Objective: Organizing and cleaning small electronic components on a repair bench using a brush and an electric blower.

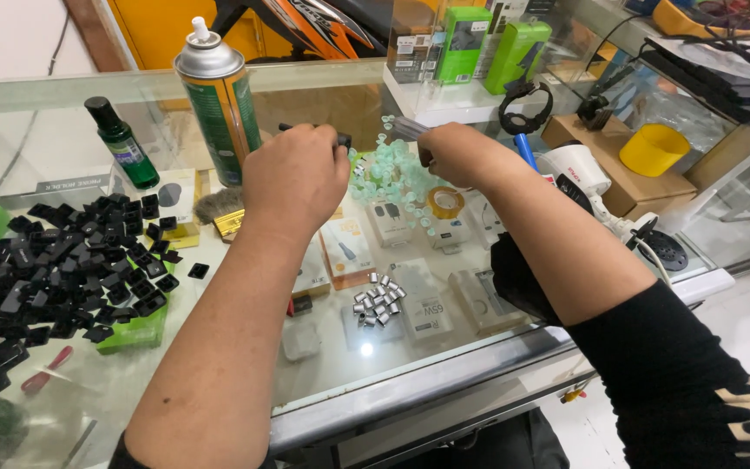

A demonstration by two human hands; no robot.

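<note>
We closed our left hand (pixel 295 178) around a small black part (pixel 340 138), and our right hand (pixel 455 154) pinched a thin grey tool (pixel 407 128). Between the hands lay the pale green caps (pixel 390 174). Below them sat small metal pieces (pixel 378 301). We judged that a careless elbow could scatter these pieces over the glass counter (pixel 323 365).

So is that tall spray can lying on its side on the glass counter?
No, the spray can stands upright on the glass counter, nozzle at the top, just behind the left hand.
</note>
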